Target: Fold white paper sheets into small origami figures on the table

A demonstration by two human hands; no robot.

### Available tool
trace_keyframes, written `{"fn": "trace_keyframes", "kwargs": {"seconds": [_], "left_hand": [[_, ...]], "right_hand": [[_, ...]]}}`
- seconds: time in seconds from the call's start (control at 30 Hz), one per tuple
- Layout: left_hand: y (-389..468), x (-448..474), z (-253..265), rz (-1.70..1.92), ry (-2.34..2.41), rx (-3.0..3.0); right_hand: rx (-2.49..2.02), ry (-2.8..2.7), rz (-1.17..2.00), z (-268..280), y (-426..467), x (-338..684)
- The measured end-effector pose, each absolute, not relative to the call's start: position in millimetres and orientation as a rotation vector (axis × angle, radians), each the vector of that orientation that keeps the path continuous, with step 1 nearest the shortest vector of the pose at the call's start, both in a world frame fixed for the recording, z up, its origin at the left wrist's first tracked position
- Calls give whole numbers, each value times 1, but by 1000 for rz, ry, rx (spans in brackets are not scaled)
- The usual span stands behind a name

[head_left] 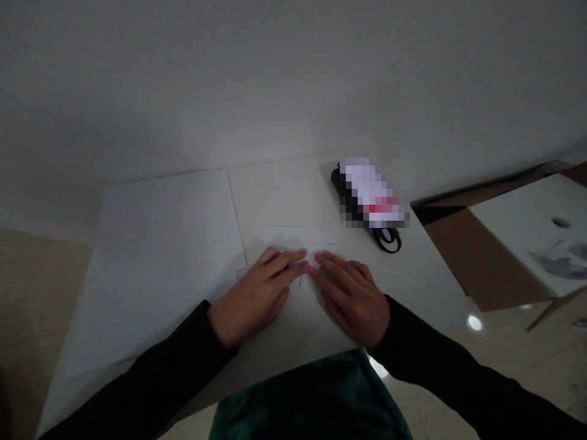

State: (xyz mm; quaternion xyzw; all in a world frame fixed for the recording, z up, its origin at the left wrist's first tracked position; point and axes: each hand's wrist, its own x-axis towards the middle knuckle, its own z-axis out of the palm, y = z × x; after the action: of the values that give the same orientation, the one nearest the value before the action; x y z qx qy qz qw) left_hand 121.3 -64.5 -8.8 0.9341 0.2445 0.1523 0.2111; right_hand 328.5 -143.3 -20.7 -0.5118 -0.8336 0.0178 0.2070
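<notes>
A small folded piece of white paper (pixel 300 236) lies on the white table in front of me. My left hand (pixel 263 287) comes in from the left, its fingertips closed on the near part of the paper. From the right, my right hand (pixel 351 293) meets it, fingers together and pressing on the same paper. The fingertips of both hands almost touch at the middle of the paper. Part of the paper is hidden under my fingers.
A large white sheet (pixel 160 263) covers the left of the table (pixel 284 189). At the back right lies a black case (pixel 342 189) with a strap loop and a blurred white-and-red item on top. A wall stands behind. An open cardboard box (pixel 481 263) is beyond the right edge.
</notes>
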Motion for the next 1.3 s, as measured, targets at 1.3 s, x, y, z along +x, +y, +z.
{"fn": "trace_keyframes", "kwargs": {"seconds": [1.3], "left_hand": [[-34,88,17,199,426,2702]], "right_hand": [[-1171,-2215,245,-25,-125,335]]}}
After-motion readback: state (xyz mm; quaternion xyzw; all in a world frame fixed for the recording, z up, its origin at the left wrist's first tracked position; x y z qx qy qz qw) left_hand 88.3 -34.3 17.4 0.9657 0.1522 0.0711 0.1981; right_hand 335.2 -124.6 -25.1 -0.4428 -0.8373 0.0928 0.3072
